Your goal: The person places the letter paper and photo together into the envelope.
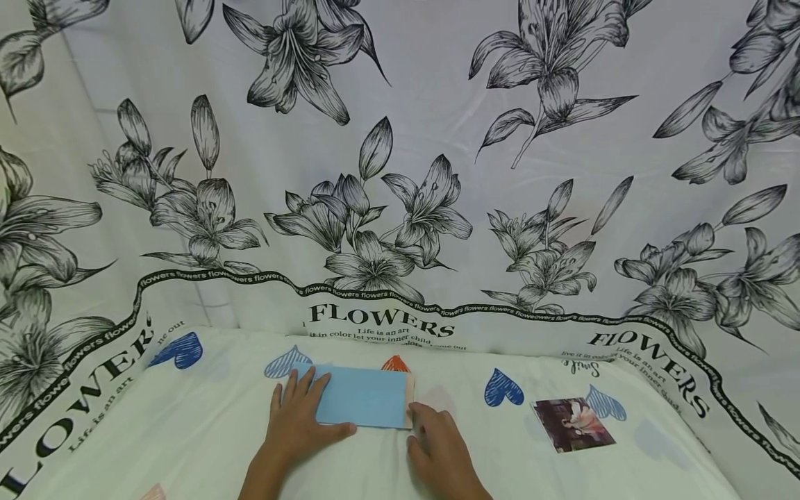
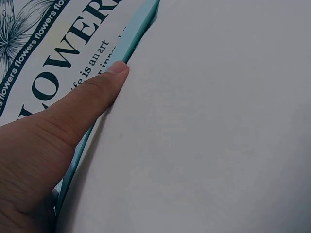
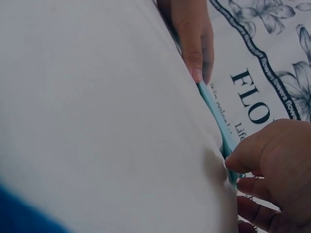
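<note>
A flat, light blue rectangle of paper lies on the white cloth, with a narrow pinkish strip along its right edge. I cannot tell whether it is an envelope or a folded sheet. My left hand rests on its left part, fingers spread and thumb along the near edge; in the left wrist view the thumb touches the teal edge. At the right edge my right hand has bent fingers. Thumb and index finger pinch the near right corner in the right wrist view, where the paper shows edge-on.
A small picture card lies flat to the right of my right hand. The white cloth carries printed hearts. Behind it hangs a flower-printed curtain.
</note>
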The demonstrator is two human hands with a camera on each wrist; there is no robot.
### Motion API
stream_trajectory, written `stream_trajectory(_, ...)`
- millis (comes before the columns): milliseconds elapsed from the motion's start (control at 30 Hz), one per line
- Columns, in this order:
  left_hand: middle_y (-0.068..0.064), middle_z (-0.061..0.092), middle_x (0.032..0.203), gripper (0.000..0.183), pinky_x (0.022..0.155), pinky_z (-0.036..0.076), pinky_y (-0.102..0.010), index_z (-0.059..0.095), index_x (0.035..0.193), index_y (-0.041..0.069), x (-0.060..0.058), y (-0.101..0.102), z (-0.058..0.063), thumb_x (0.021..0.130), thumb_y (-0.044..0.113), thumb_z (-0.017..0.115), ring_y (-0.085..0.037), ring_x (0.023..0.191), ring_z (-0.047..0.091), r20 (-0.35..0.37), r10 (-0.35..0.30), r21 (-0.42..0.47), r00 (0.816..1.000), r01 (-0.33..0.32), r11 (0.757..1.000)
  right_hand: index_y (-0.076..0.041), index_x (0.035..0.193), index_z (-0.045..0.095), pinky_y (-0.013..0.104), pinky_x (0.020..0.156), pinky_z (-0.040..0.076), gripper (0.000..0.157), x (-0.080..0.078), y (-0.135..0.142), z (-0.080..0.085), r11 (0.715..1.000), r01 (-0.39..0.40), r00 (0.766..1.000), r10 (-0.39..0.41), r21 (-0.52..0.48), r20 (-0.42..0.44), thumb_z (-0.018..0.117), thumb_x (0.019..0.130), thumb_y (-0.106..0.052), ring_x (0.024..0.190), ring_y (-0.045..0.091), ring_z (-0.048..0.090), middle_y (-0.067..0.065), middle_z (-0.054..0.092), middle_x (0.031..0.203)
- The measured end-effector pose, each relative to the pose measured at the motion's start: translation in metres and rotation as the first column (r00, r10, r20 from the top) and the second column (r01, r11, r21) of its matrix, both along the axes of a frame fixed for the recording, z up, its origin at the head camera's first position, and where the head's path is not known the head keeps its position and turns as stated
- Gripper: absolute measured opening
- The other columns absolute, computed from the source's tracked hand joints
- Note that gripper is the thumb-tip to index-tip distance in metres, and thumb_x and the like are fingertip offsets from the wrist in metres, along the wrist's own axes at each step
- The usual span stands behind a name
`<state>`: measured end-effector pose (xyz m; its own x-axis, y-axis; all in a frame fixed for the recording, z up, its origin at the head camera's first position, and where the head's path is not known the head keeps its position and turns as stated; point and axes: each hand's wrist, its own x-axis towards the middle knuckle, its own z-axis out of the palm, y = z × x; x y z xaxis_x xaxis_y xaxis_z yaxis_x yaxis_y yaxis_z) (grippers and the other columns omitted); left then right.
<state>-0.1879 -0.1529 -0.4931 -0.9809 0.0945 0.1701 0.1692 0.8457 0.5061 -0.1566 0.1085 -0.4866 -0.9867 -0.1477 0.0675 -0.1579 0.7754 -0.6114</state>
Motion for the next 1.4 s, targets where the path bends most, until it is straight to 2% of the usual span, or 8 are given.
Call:
stream_trajectory(200, -0.029, 0.036, 0.158, 0.112, 0.116, 0.008, -0.074, 0.05, 0.149, 0.004, 0.0008, -0.0001, 0.0006, 0.067, 0.075, 0.079, -0.058, 0.148, 0.016, 0.004, 0.0, -0.004, 1.0, 0.0, 1.0, -0.013, 0.137, 0.062, 0.028, 0.069, 0.046, 0.048, -0.0003, -0.0007, -0.0003, 1.0, 0.004, 1.0, -0.004, 0.001, 0.017, 0.074, 0.091, -0.015, 0.089, 0.012, 0.046, -0.012, 0.061, 0.109)
stream_trajectory(400, -0.029, 0.036, 0.158, 0.113, 0.116, 0.007, -0.073, 0.05, 0.15, 0.004, 0.0012, -0.0005, 0.0004, 0.068, 0.076, 0.079, -0.058, 0.148, 0.016, 0.004, -0.001, 0.002, 1.0, 0.001, 1.0, -0.014, 0.135, 0.063, 0.027, 0.066, 0.042, 0.047, -0.0004, -0.0001, -0.0013, 1.0, -0.01, 1.0, 0.01, 0.003, 0.006, 0.074, 0.09, -0.015, 0.089, 0.012, 0.046, -0.012, 0.062, 0.108)
stream_trajectory(733, -0.028, 0.037, 0.158, 0.111, 0.117, 0.005, -0.072, 0.052, 0.148, 0.003, 0.0007, -0.0015, -0.0035, 0.068, 0.074, 0.08, -0.057, 0.149, 0.015, -0.002, 0.004, 0.031, 1.0, -0.004, 1.0, -0.011, 0.138, 0.06, 0.029, 0.068, 0.044, 0.05, -0.001, 0.0001, 0.0008, 0.999, 0.0, 0.998, 0.002, -0.037, 0.057, 0.074, 0.09, -0.015, 0.091, 0.016, 0.047, -0.007, 0.059, 0.109)
stream_trajectory(933, -0.028, 0.037, 0.158, 0.11, 0.117, 0.003, -0.072, 0.052, 0.149, 0.004, -0.0001, -0.001, -0.0047, 0.068, 0.073, 0.081, -0.057, 0.149, 0.014, 0.005, 0.009, 0.028, 1.0, -0.009, 1.0, -0.012, 0.139, 0.059, 0.029, 0.069, 0.042, 0.051, -0.0001, 0.0026, 0.0005, 0.997, -0.038, 0.999, 0.04, -0.063, 0.037, 0.074, 0.09, -0.015, 0.093, 0.017, 0.046, -0.006, 0.06, 0.114)
stream_trajectory(1267, -0.029, 0.038, 0.157, 0.11, 0.116, 0.007, -0.073, 0.053, 0.147, 0.004, -0.0005, -0.0012, -0.0043, 0.067, 0.073, 0.081, -0.058, 0.148, 0.016, -0.019, 0.003, 0.022, 1.0, -0.002, 1.0, -0.015, 0.141, 0.056, 0.035, 0.079, 0.047, 0.054, 0.0, 0.0055, -0.0001, 0.991, -0.07, 0.997, 0.073, -0.116, 0.026, 0.073, 0.09, -0.018, 0.098, 0.017, 0.049, -0.005, 0.061, 0.122)
stream_trajectory(1400, -0.028, 0.038, 0.157, 0.109, 0.117, 0.005, -0.071, 0.052, 0.148, 0.004, -0.0023, -0.0021, -0.0062, 0.068, 0.072, 0.081, -0.057, 0.148, 0.016, -0.017, 0.003, 0.013, 1.0, -0.003, 1.0, -0.016, 0.141, 0.056, 0.035, 0.077, 0.045, 0.054, 0.0011, 0.0055, 0.0006, 0.988, -0.083, 0.996, 0.085, -0.13, 0.011, 0.073, 0.09, -0.017, 0.097, 0.017, 0.048, -0.007, 0.062, 0.118)
